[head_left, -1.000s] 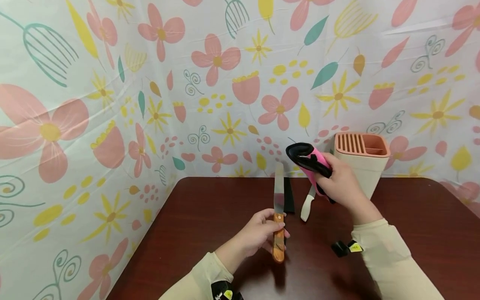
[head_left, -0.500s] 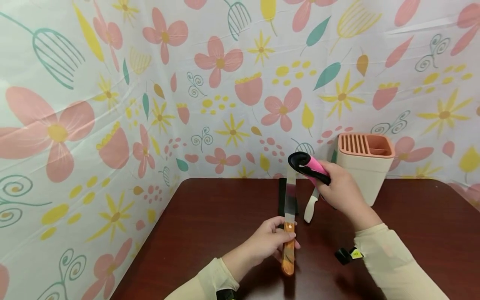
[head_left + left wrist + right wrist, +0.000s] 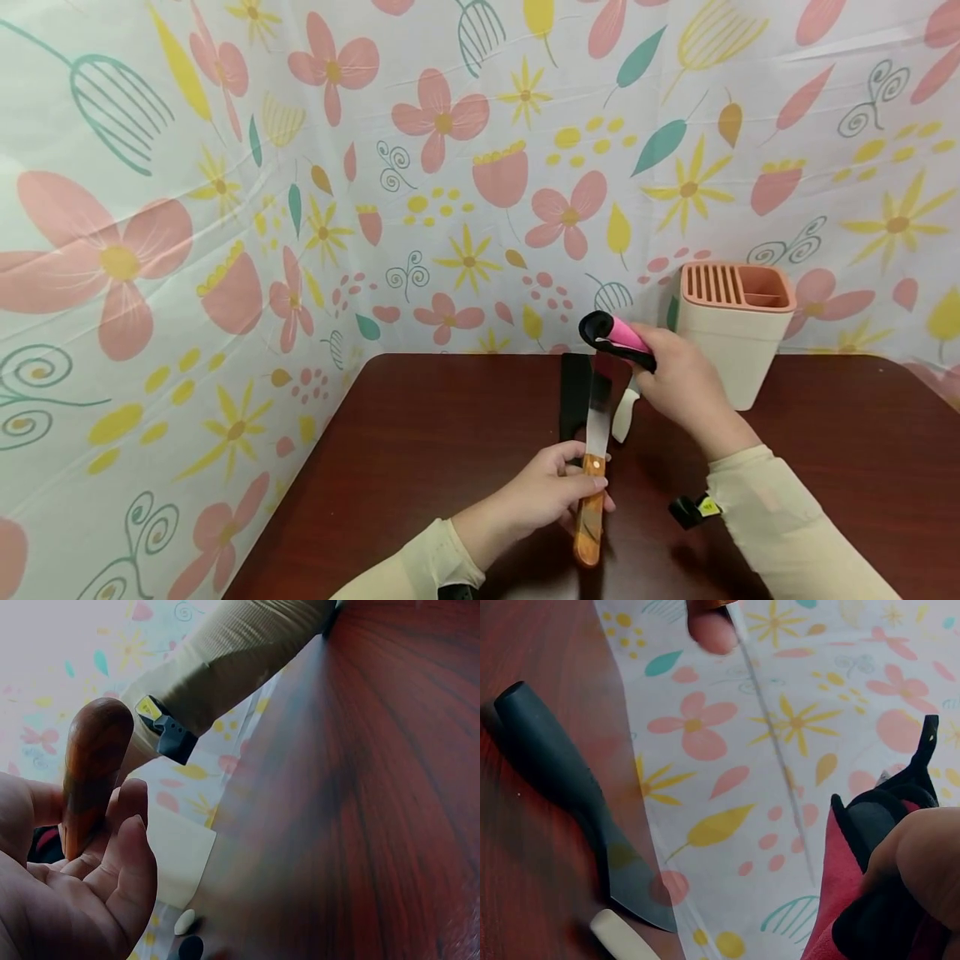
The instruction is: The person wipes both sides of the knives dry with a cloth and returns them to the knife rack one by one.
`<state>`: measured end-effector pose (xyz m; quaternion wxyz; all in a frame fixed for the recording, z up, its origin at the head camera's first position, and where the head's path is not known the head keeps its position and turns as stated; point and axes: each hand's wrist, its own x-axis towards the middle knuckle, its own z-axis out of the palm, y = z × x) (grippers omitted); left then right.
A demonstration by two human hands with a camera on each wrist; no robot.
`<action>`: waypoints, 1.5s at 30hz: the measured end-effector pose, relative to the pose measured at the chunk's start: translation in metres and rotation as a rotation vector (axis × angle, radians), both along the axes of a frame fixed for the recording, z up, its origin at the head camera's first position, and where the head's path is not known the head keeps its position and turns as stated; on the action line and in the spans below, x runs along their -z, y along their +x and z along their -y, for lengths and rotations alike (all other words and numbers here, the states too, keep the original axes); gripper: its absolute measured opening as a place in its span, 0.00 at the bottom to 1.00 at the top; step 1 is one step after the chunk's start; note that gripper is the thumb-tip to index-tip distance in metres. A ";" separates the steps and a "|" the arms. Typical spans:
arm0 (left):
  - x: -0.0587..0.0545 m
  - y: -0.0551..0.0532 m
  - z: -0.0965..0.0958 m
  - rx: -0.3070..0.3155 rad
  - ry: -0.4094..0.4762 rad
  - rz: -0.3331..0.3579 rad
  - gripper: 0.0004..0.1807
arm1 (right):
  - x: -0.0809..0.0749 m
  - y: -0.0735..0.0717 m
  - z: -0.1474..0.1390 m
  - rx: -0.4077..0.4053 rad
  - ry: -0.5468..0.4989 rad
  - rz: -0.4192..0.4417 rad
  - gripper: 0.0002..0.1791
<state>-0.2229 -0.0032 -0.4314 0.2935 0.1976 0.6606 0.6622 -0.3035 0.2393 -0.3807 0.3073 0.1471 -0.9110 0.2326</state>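
My left hand (image 3: 540, 492) grips the orange wooden handle of an icing spatula (image 3: 597, 432), its long metal blade pointing away from me. The handle's rounded butt shows large in the left wrist view. My right hand (image 3: 686, 383) holds a pink thing with a black rolled rim (image 3: 618, 337); its kind I cannot tell. The blade's far end overlaps the underside of this thing in the head view. Seen edge-on in the right wrist view, the blade is a thin line. A black-handled knife (image 3: 555, 757) lies on the table, partly behind my left hand in the head view.
Right of the black knife lies a small knife with a white handle (image 3: 624, 414). A cream knife holder (image 3: 727, 358) with a coral slotted top stands at the back right of the dark red table (image 3: 420, 433). Flowered cloth (image 3: 450, 192) hangs behind the table.
My left hand has moved right with the spatula, bringing the blade's far end under the pink-and-black thing. My right hand has come down a little, still holding that thing.
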 end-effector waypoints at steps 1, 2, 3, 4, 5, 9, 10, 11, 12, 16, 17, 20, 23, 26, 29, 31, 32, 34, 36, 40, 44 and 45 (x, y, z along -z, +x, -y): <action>0.000 0.000 0.000 0.002 0.000 -0.002 0.13 | 0.000 0.000 0.000 0.001 0.007 -0.005 0.29; 0.000 0.000 -0.001 0.005 0.003 -0.002 0.13 | 0.001 -0.001 0.000 0.001 0.008 -0.008 0.30; 0.000 0.000 -0.002 0.008 0.005 -0.001 0.13 | 0.001 -0.001 0.000 0.003 0.007 -0.009 0.30; 0.000 0.001 -0.002 0.010 0.007 -0.002 0.13 | 0.002 -0.001 0.001 0.003 0.006 -0.013 0.31; 0.001 0.001 -0.002 0.012 0.010 -0.002 0.13 | 0.003 -0.001 0.001 0.004 0.008 -0.015 0.31; 0.002 0.004 -0.003 0.019 0.016 0.000 0.13 | 0.007 -0.002 0.003 -0.001 0.029 -0.007 0.30; 0.003 0.005 -0.003 0.021 0.016 0.002 0.13 | 0.007 -0.002 0.003 -0.005 0.036 -0.002 0.30; 0.003 0.005 -0.002 0.025 0.015 0.003 0.13 | 0.008 -0.002 0.003 -0.008 0.043 0.003 0.30; 0.003 0.006 -0.002 0.028 0.014 0.005 0.13 | 0.009 -0.002 0.004 -0.012 0.046 0.007 0.30; 0.002 0.005 -0.002 0.038 0.014 0.002 0.13 | 0.009 -0.003 0.005 -0.025 0.055 0.001 0.30; 0.002 0.005 -0.002 0.038 0.014 0.000 0.14 | 0.009 -0.003 0.006 -0.030 0.058 0.000 0.30; 0.003 0.005 -0.002 0.040 0.014 -0.005 0.16 | 0.010 -0.003 0.007 -0.047 0.072 0.013 0.32; 0.002 0.006 -0.002 0.043 0.017 -0.005 0.16 | 0.012 -0.002 0.009 -0.060 0.089 0.048 0.35; 0.001 0.007 -0.001 0.043 0.020 -0.004 0.13 | 0.014 -0.001 0.010 -0.062 0.100 0.073 0.38; -0.001 0.008 -0.001 0.041 0.017 0.005 0.12 | 0.015 0.000 0.011 -0.069 0.093 0.077 0.39; -0.002 0.009 0.000 0.044 0.012 0.011 0.12 | 0.016 0.000 0.010 -0.074 0.082 0.077 0.40; -0.002 0.009 0.000 0.048 0.010 0.016 0.12 | 0.017 0.000 0.010 -0.076 0.076 0.076 0.41; -0.003 0.009 0.000 0.053 0.008 0.021 0.12 | 0.019 -0.001 0.009 -0.070 0.078 0.079 0.43; -0.004 0.009 0.000 0.057 0.009 0.023 0.13 | 0.021 -0.001 0.008 -0.061 0.078 0.083 0.43; -0.006 0.010 0.000 0.054 0.014 0.027 0.12 | 0.021 -0.002 0.008 -0.045 0.083 0.100 0.42; -0.007 0.009 0.001 0.050 0.018 0.030 0.13 | 0.018 0.000 0.012 -0.030 0.109 0.139 0.44; -0.007 0.009 0.001 0.050 0.020 0.032 0.13 | 0.017 0.001 0.013 -0.025 0.118 0.157 0.45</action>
